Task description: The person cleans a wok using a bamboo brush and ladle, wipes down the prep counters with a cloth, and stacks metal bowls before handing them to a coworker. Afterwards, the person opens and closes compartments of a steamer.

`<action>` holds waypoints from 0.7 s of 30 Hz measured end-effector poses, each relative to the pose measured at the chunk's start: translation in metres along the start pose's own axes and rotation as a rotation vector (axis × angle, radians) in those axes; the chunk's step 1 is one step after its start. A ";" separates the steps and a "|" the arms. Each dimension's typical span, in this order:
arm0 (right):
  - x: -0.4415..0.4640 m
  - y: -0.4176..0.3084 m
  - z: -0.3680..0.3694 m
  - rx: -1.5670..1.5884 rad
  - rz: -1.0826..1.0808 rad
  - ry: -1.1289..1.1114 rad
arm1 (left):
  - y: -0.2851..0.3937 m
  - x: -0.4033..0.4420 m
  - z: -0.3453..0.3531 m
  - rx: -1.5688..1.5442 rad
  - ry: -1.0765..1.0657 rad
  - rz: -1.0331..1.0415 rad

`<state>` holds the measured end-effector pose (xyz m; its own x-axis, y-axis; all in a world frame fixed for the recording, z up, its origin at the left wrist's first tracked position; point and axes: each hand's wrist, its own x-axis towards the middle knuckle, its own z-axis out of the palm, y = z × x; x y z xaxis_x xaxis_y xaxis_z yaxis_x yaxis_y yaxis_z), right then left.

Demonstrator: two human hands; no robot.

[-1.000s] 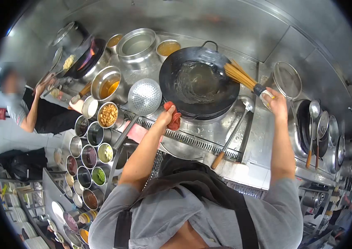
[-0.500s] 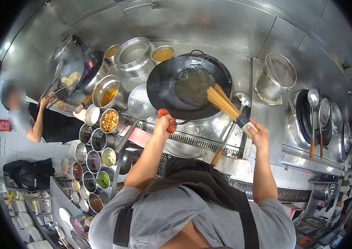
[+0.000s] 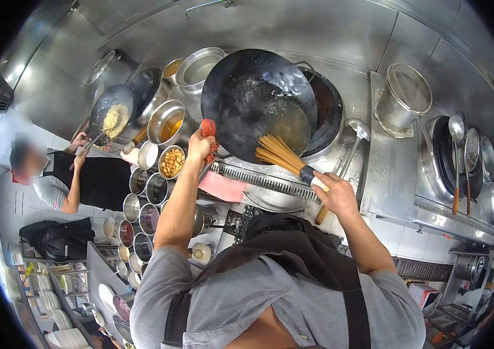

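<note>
A black wok (image 3: pixel 241 87) is lifted and tilted off its burner ring (image 3: pixel 331 110), with cloudy liquid pooled at its lower right side. My left hand (image 3: pixel 201 146) is closed on a red cloth (image 3: pixel 208 128) at the wok's near handle. In my right hand (image 3: pixel 335 195) is the wrapped end of a bamboo brush (image 3: pixel 282 156); its bristles touch or hang just over the wok's near rim. A ladle (image 3: pixel 356 131) with a wooden handle lies right of the burner.
At the left a co-worker (image 3: pixel 64 180) holds another wok (image 3: pixel 116 110) with pale food. Metal pots (image 3: pixel 168 122) and several small food containers (image 3: pixel 171 163) stand at the left. A strainer on a pot (image 3: pixel 407 93) and more ladles (image 3: pixel 457 131) are at the right.
The wok has been raised off its burner and tipped, sliding left. The brush has moved left and down to the wok's near side. The perforated skimmer beside the wok is no longer visible.
</note>
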<state>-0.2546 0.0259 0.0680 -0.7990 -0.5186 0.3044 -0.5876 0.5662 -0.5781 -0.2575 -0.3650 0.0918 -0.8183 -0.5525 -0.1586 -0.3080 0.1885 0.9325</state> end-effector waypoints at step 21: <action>0.021 0.048 -0.015 0.190 0.357 -0.222 | -0.045 -0.079 0.042 -0.054 0.280 0.503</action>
<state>-0.3013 0.0518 0.0576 -0.8885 -0.4485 -0.0966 -0.2298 0.6173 -0.7524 -0.1990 -0.2958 0.0487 -0.6956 -0.6009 0.3937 0.1172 0.4458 0.8874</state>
